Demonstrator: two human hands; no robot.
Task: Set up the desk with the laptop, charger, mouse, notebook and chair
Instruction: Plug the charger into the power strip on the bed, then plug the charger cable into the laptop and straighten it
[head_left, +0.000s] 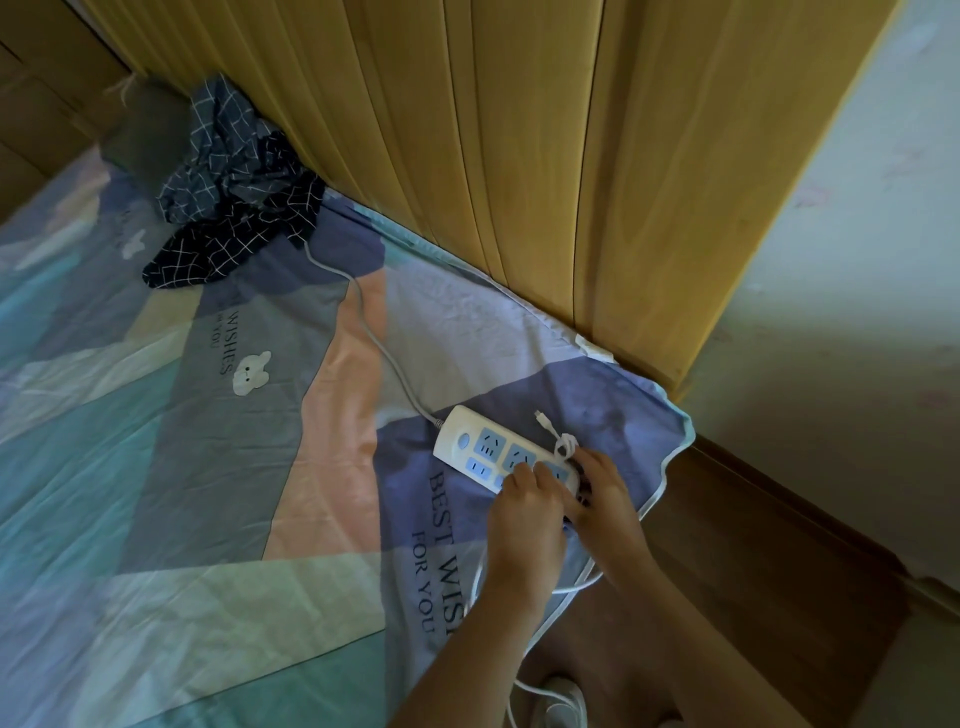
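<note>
A white power strip (485, 447) with blue sockets lies on the bed's near right corner. Its grey cord (387, 353) runs back across the sheet toward the headboard. My left hand (524, 501) grips the strip's near end, fingers curled over the sockets. My right hand (605, 491) holds a dark plug (583, 500) against that same end; the plug is mostly hidden by my fingers. A thin white charger cable (563, 444), tied in a small loop with its connector tip free, lies across the strip. More white cable (543, 693) trails down off the bed edge between my arms.
The patterned bedsheet (208, 467) covers the mattress. A crumpled dark checked cloth (234, 208) lies by a grey pillow (150, 135) at the back. The wooden headboard (519, 156) rises behind, a pale wall (857, 260) is on the right, and a brown wooden bed frame (753, 545) is below.
</note>
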